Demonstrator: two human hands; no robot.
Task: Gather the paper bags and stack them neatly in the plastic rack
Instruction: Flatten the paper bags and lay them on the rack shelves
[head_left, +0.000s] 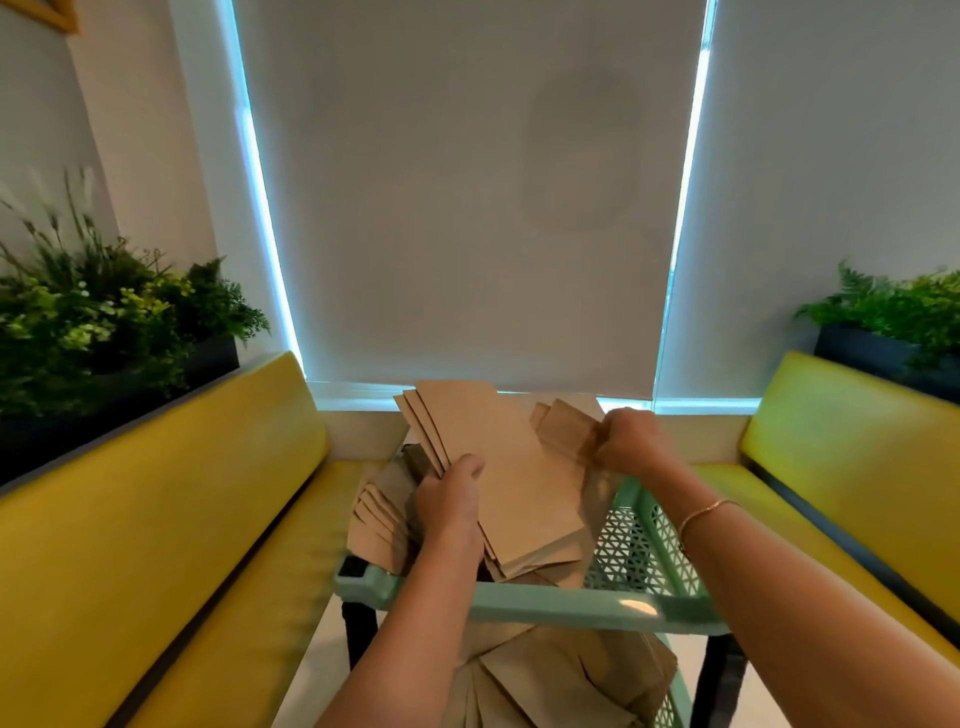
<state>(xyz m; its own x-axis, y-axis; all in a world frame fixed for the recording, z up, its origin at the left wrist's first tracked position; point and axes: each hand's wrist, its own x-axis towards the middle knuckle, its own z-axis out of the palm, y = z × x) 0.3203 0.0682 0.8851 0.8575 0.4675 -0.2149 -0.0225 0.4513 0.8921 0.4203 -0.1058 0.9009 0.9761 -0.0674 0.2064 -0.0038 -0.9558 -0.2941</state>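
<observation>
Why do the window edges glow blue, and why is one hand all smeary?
Head view: daylight leaks around the blind, glowing blue at its edges; the right hand is motion-blurred while gripping paper bags; the left hand is sharper; the wide lens bends the yellow benches.

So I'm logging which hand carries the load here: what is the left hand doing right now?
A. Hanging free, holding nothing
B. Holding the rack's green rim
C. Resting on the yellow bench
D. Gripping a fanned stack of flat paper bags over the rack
D: the left hand grips the stack of paper bags above the green plastic rack, thumb on top.
</observation>
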